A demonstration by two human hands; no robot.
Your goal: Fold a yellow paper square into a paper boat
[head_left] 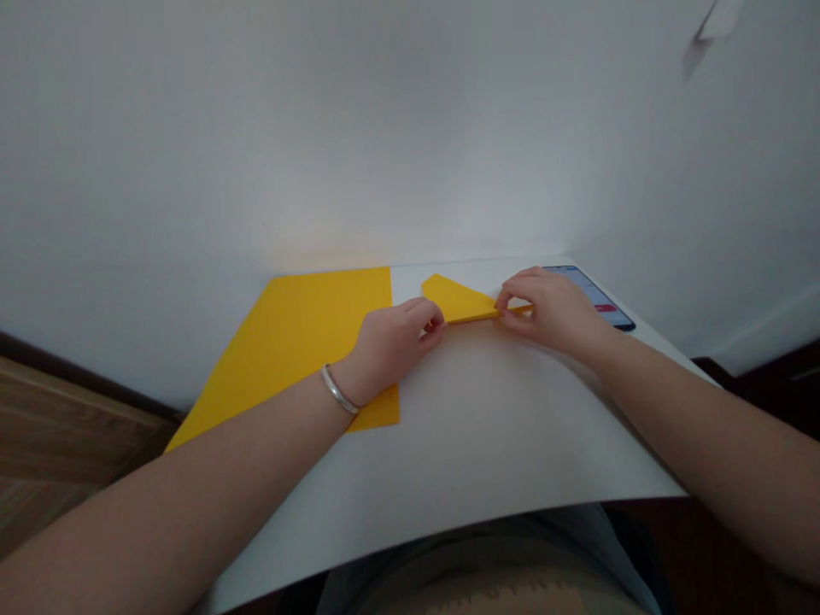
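Note:
A folded piece of yellow paper lies between my hands, its near edge creased into a narrow straight strip. My left hand, with a silver bangle at the wrist, pinches the left end of that edge. At the right end, my right hand grips the same edge between thumb and fingers. The far part of the folded paper comes to a blunt point at the upper left. Under my left hand and forearm spreads a large yellow sheet, partly covered by them.
A phone with its screen lit lies at the back right, partly behind my right hand. The white table meets a pale wall at the back. Wooden furniture stands at the left, below the table.

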